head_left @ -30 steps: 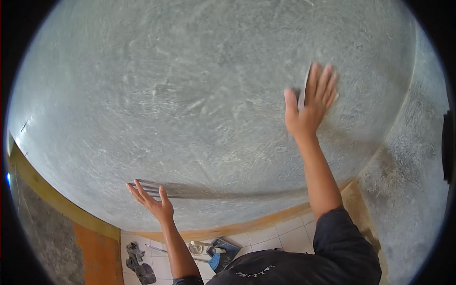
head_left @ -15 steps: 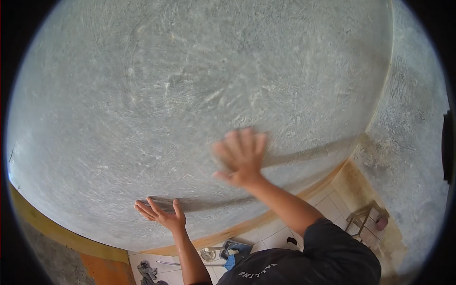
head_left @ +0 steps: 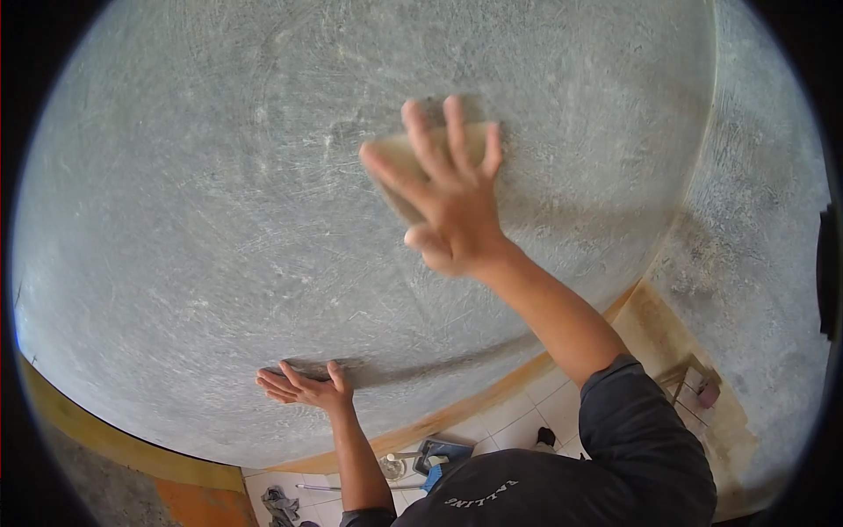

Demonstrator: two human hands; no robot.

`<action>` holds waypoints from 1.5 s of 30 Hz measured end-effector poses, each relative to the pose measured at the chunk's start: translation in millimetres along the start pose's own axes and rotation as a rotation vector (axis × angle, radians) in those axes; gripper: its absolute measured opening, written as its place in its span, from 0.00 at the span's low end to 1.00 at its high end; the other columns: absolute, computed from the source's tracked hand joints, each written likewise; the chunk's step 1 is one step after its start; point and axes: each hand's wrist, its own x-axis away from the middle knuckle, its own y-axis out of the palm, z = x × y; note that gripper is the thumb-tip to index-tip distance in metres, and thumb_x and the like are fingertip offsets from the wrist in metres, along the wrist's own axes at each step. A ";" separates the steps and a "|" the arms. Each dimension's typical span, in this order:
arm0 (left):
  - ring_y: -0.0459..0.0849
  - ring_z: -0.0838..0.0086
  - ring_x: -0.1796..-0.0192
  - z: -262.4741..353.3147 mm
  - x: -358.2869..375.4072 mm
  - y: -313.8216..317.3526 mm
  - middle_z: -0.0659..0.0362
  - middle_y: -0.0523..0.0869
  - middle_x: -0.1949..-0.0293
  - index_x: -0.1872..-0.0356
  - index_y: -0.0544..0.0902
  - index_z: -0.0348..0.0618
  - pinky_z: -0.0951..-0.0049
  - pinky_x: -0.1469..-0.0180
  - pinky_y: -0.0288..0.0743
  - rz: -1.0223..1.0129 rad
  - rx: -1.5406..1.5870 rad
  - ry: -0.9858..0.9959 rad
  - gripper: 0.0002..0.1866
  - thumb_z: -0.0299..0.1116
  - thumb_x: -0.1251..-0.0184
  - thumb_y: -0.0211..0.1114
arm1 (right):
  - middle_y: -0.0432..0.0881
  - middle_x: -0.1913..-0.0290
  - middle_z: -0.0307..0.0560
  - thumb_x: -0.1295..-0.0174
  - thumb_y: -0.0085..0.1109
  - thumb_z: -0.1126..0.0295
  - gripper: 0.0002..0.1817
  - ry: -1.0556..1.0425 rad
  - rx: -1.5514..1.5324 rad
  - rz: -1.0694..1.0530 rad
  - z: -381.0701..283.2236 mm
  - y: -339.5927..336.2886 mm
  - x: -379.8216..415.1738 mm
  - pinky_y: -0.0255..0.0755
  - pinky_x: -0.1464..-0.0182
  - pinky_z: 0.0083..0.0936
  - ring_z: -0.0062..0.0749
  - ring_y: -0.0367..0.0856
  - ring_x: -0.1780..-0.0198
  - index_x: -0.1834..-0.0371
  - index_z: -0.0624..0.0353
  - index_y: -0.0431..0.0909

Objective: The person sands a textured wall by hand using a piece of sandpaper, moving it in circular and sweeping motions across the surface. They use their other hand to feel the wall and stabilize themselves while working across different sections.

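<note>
Beige sheet (head_left: 400, 155) under right hand (head_left: 457, 211), grip splayed; left hand (head_left: 312, 390) spread at wall (head_left: 219, 202)

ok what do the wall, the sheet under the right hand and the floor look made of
Wall: likely cement plaster, mostly matt grey, judging by its mottling and fine streaks.
Sheet: perhaps sandpaper, being thin, flat and beige, but its grain can't be made out.
Floor: probably ceramic tile, pale and smooth-looking, with straight joint lines.
</note>
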 end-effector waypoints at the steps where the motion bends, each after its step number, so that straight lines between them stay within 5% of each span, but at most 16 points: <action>1: 0.44 0.42 0.14 -0.1 0.9 0.7 0.40 0.48 0.15 0.17 0.58 0.48 0.28 0.21 0.33 0.009 -0.009 -0.002 0.46 0.70 0.25 0.49 | 0.46 0.11 0.36 0.21 0.17 0.32 0.35 -0.059 -0.056 -0.053 -9.0 0.9 6.6 0.21 0.20 0.73 0.52 0.34 0.11 0.19 0.20 0.64; 5: 0.46 0.42 0.14 -2.9 1.5 5.8 0.40 0.50 0.15 0.18 0.60 0.47 0.29 0.21 0.35 0.054 -0.030 0.015 0.47 0.72 0.25 0.48 | 0.53 0.12 0.39 0.20 0.27 0.36 0.30 -0.027 -0.023 -0.048 3.3 7.9 32.8 0.24 0.19 0.70 0.50 0.41 0.11 0.24 0.21 0.73; 9: 0.47 0.41 0.14 -1.7 0.9 4.8 0.38 0.52 0.16 0.19 0.61 0.49 0.29 0.20 0.36 0.061 -0.020 0.020 0.45 0.71 0.25 0.49 | 0.47 0.11 0.43 0.22 0.30 0.33 0.34 0.017 0.119 -0.029 35.3 -2.5 45.1 0.23 0.19 0.69 0.53 0.37 0.11 0.17 0.23 0.62; 15: 0.49 0.39 0.15 -0.6 0.3 1.2 0.38 0.53 0.16 0.18 0.61 0.48 0.30 0.21 0.38 0.058 -0.023 0.032 0.45 0.70 0.24 0.49 | 0.42 0.10 0.47 0.28 0.27 0.23 0.44 0.403 0.220 0.241 86.0 -22.1 33.9 0.23 0.19 0.72 0.59 0.35 0.12 0.14 0.27 0.54; 21: 0.48 0.39 0.15 0.6 -0.8 2.1 0.39 0.52 0.16 0.18 0.60 0.47 0.29 0.22 0.41 0.072 -0.069 0.056 0.44 0.69 0.22 0.48 | 0.39 0.10 0.50 0.33 0.29 0.18 0.49 -0.125 0.251 -0.101 40.9 -0.3 74.1 0.23 0.20 0.73 0.59 0.33 0.12 0.12 0.29 0.50; 29: 0.46 0.40 0.14 22.1 -12.4 -11.0 0.40 0.50 0.15 0.17 0.59 0.46 0.30 0.21 0.43 0.028 -0.052 0.045 0.43 0.66 0.21 0.49 | 0.32 0.11 0.54 0.32 0.25 0.19 0.53 0.484 0.221 0.169 163.3 -61.2 2.0 0.23 0.18 0.68 0.57 0.30 0.12 0.11 0.41 0.44; 33: 0.43 0.41 0.14 52.9 -24.7 -5.9 0.41 0.47 0.15 0.17 0.58 0.44 0.30 0.21 0.43 0.023 -0.065 -0.022 0.43 0.65 0.21 0.49 | 0.36 0.10 0.51 0.31 0.30 0.20 0.50 0.257 0.276 0.109 137.0 -48.9 -30.8 0.29 0.18 0.70 0.59 0.33 0.12 0.12 0.35 0.48; 38: 0.43 0.41 0.14 126.9 -45.4 9.4 0.41 0.47 0.15 0.16 0.59 0.45 0.30 0.21 0.41 0.057 -0.008 -0.068 0.45 0.67 0.22 0.51 | 0.43 0.10 0.45 0.32 0.36 0.21 0.47 0.044 0.140 -0.109 93.5 -27.8 64.4 0.32 0.18 0.70 0.54 0.37 0.11 0.14 0.28 0.55; 42: 0.41 0.41 0.14 191.9 -60.1 19.0 0.42 0.47 0.14 0.17 0.60 0.47 0.28 0.21 0.38 0.050 0.016 0.023 0.43 0.63 0.22 0.54 | 0.39 0.10 0.44 0.26 0.28 0.25 0.41 0.117 0.117 0.004 165.1 -32.0 158.9 0.22 0.17 0.66 0.53 0.31 0.11 0.13 0.25 0.50; 45: 0.40 0.40 0.14 224.9 -62.3 24.6 0.42 0.47 0.14 0.18 0.61 0.47 0.28 0.21 0.37 0.024 0.018 0.007 0.42 0.61 0.23 0.56 | 0.37 0.10 0.48 0.21 0.25 0.34 0.38 0.241 0.209 0.134 257.7 -64.8 149.7 0.20 0.17 0.65 0.53 0.28 0.11 0.12 0.33 0.48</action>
